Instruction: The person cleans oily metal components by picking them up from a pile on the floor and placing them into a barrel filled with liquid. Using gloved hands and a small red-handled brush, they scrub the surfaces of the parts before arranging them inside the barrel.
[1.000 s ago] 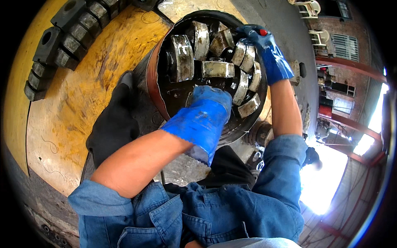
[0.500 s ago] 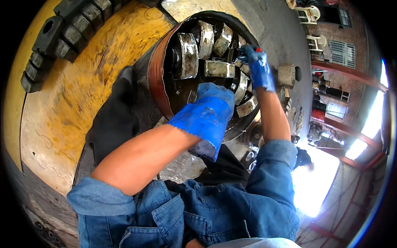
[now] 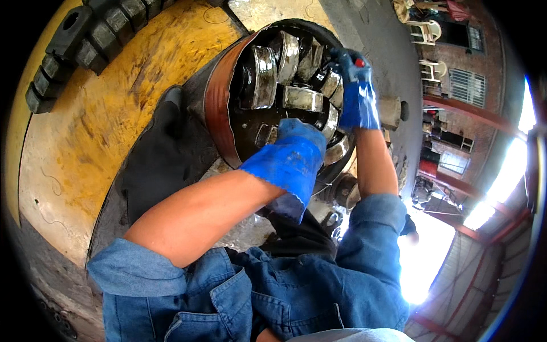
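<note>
A large drum with a reddish-brown wall stands before me. Inside it, thick curved metal pieces glisten with dark, wet liquid. My left hand, in a blue rubber glove, is low over the drum's near side, close to the metal pieces. Its fingers point away, and whatever is under them is hidden. At the drum's right side, my right hand, also gloved in blue, is closed around a small red-ended object. Most of that object is hidden by the glove.
A yellow, stained metal surface spreads to the left, with a row of dark metal blocks on it. A round metal part stands right of the drum. White chairs are at the far right, by a brick wall.
My right hand has turned at the drum's right side, so more of the red end shows. My left hand has barely moved. The whole view has shifted slightly.
</note>
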`<control>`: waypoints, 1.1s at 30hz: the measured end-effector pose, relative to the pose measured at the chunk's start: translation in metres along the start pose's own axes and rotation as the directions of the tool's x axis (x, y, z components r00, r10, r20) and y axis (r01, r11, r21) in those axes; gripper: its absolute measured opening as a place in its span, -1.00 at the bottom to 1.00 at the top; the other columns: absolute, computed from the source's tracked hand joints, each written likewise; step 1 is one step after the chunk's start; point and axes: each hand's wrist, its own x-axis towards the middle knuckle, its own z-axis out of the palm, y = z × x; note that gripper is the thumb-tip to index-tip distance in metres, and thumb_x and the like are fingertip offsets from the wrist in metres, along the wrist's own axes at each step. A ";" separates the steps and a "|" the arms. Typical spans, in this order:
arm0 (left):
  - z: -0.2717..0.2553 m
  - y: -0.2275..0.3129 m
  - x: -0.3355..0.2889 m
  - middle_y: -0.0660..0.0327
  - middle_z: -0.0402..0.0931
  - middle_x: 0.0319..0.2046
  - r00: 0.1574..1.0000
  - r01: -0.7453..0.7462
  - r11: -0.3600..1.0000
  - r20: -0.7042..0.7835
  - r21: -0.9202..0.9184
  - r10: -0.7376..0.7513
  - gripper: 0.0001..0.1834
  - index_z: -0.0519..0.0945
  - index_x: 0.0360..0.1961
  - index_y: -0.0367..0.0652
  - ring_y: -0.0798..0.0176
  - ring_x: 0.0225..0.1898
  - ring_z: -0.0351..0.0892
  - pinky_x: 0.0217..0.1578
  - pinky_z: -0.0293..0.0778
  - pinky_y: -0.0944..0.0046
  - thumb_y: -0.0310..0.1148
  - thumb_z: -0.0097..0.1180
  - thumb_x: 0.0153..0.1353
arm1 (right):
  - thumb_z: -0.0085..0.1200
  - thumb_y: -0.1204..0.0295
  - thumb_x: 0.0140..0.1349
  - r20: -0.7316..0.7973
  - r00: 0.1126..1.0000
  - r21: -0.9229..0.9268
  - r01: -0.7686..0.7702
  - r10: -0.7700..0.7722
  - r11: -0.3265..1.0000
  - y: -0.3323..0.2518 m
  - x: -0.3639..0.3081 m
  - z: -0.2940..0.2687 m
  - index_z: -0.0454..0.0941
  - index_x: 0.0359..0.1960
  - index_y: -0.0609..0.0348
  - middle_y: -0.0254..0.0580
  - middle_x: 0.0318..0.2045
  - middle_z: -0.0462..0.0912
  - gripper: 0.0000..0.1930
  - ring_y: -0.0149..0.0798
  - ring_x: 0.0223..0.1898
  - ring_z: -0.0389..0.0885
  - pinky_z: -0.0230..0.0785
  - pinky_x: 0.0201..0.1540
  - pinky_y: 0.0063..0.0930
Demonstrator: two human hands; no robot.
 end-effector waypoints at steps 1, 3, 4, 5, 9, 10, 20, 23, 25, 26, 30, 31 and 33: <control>0.000 0.001 0.001 0.12 0.75 0.08 1.000 0.001 1.000 -0.007 0.010 -0.001 -0.56 0.75 0.11 0.01 -0.02 0.13 0.74 0.04 0.61 -0.13 -0.33 0.36 0.15 | 0.24 0.39 0.40 0.007 0.999 -0.072 -0.045 0.046 0.996 0.007 -0.002 -0.004 0.76 -0.12 0.29 -0.09 -0.29 0.82 -0.80 -0.25 -0.36 0.80 0.69 -0.26 -0.39; -0.007 0.003 0.001 0.14 0.75 0.08 0.996 -0.010 1.000 0.084 0.021 0.008 -0.58 0.76 0.10 0.01 -0.01 0.14 0.73 0.03 0.61 -0.13 -0.33 0.35 0.17 | 0.25 0.35 0.40 0.051 0.994 -0.103 -0.089 0.094 0.991 0.014 -0.008 -0.007 0.75 -0.10 0.28 -0.13 -0.30 0.81 -0.77 -0.28 -0.35 0.78 0.65 -0.27 -0.39; -0.010 0.003 0.000 0.15 0.75 0.08 0.991 -0.016 1.000 0.130 0.026 0.012 -0.59 0.77 0.09 0.01 0.00 0.14 0.73 0.02 0.61 -0.13 -0.32 0.35 0.17 | 0.25 0.34 0.40 0.058 0.994 -0.113 -0.083 0.090 0.990 0.013 0.000 -0.009 0.75 -0.09 0.28 -0.13 -0.29 0.81 -0.76 -0.29 -0.34 0.78 0.65 -0.26 -0.39; -0.008 0.001 0.000 0.16 0.75 0.08 0.994 -0.001 1.000 0.110 0.022 -0.001 -0.59 0.77 0.09 0.03 0.01 0.14 0.73 0.02 0.61 -0.13 -0.30 0.35 0.18 | 0.24 0.33 0.40 0.070 0.994 -0.124 -0.079 0.088 0.989 0.005 0.011 -0.007 0.74 -0.07 0.28 -0.13 -0.28 0.81 -0.75 -0.29 -0.33 0.78 0.64 -0.26 -0.39; 0.004 0.000 0.008 0.19 0.75 0.09 0.995 0.018 0.999 0.097 0.030 -0.021 -0.61 0.78 0.08 0.08 0.04 0.14 0.74 0.02 0.60 -0.12 -0.25 0.34 0.19 | 0.19 0.26 0.42 0.086 0.995 -0.038 0.051 -0.047 0.998 -0.054 0.013 0.007 0.71 -0.01 0.26 -0.12 -0.20 0.80 -0.68 -0.28 -0.22 0.77 0.60 -0.11 -0.39; 0.007 0.002 0.011 0.19 0.75 0.10 0.993 -0.001 0.999 0.116 0.045 -0.005 -0.61 0.78 0.08 0.08 0.05 0.14 0.74 0.02 0.60 -0.12 -0.24 0.34 0.19 | 0.18 0.30 0.42 0.072 0.993 -0.109 0.096 -0.089 0.989 -0.061 0.009 0.005 0.72 -0.02 0.25 -0.12 -0.17 0.80 -0.72 -0.31 -0.20 0.75 0.59 -0.08 -0.43; 0.014 0.007 0.015 0.21 0.78 0.02 0.996 -0.012 1.000 0.089 0.019 0.011 -0.67 0.80 0.03 0.11 0.08 0.09 0.76 0.01 0.57 -0.08 -0.22 0.28 0.25 | 0.19 0.24 0.39 -0.043 0.972 -0.172 -0.233 0.229 0.957 -0.043 0.007 0.034 0.75 -0.07 0.29 -0.03 -0.26 0.82 -0.67 -0.27 -0.40 0.78 0.58 -0.35 -0.43; 0.017 0.003 0.010 0.19 0.78 0.02 0.999 -0.002 1.000 0.036 0.016 0.002 -0.69 0.80 0.01 0.11 0.10 0.11 0.75 0.03 0.57 -0.08 -0.22 0.28 0.24 | 0.24 0.32 0.38 0.056 0.989 -0.109 -0.133 0.140 0.985 -0.038 -0.004 0.030 0.73 -0.07 0.35 -0.05 -0.25 0.82 -0.71 -0.24 -0.37 0.78 0.66 -0.26 -0.40; 0.023 0.000 0.011 0.19 0.79 0.01 1.000 -0.004 1.000 0.026 0.013 0.004 -0.70 0.81 -0.01 0.10 0.11 0.11 0.75 0.03 0.57 -0.08 -0.22 0.29 0.24 | 0.24 0.34 0.39 0.068 0.990 -0.105 -0.115 0.122 0.988 -0.042 0.002 0.024 0.73 -0.07 0.36 -0.06 -0.25 0.81 -0.72 -0.25 -0.36 0.78 0.67 -0.23 -0.39; 0.032 0.001 0.016 0.19 0.79 0.00 0.999 0.004 1.000 0.039 0.030 -0.005 -0.70 0.81 -0.02 0.10 0.10 0.11 0.75 0.03 0.57 -0.08 -0.22 0.29 0.24 | 0.24 0.35 0.39 0.069 0.990 -0.106 -0.112 0.120 0.988 -0.047 0.000 0.019 0.73 -0.07 0.36 -0.07 -0.24 0.81 -0.72 -0.26 -0.35 0.78 0.67 -0.22 -0.39; 0.037 0.004 0.015 0.20 0.79 -0.01 0.995 -0.042 0.995 0.091 0.086 0.034 -0.73 0.83 -0.05 0.09 0.07 0.08 0.76 -0.02 0.56 -0.07 -0.22 0.27 0.26 | 0.24 0.44 0.39 0.176 0.961 -0.165 0.241 -0.212 0.956 -0.025 0.019 0.026 0.75 -0.05 0.23 -0.13 -0.26 0.81 -0.81 -0.34 -0.27 0.74 0.63 -0.13 -0.44; 0.037 0.005 0.013 0.20 0.79 -0.01 0.993 -0.070 0.994 0.097 0.088 0.062 -0.73 0.83 -0.05 0.08 0.07 0.07 0.76 -0.04 0.55 -0.07 -0.22 0.27 0.26 | 0.25 0.44 0.38 0.255 0.949 -0.124 0.219 -0.182 0.968 -0.020 0.022 0.028 0.76 -0.03 0.17 -0.21 -0.23 0.81 -0.81 -0.36 -0.23 0.73 0.60 -0.07 -0.45; 0.039 0.003 0.016 0.21 0.80 -0.02 0.991 -0.096 0.993 0.098 0.069 0.089 -0.74 0.83 -0.06 0.08 0.07 0.04 0.77 -0.07 0.54 -0.07 -0.23 0.25 0.28 | 0.25 0.44 0.35 0.335 0.902 -0.246 0.363 -0.272 0.899 -0.029 0.003 0.038 0.75 -0.03 0.19 -0.19 -0.18 0.82 -0.79 -0.32 -0.16 0.75 0.59 -0.01 -0.42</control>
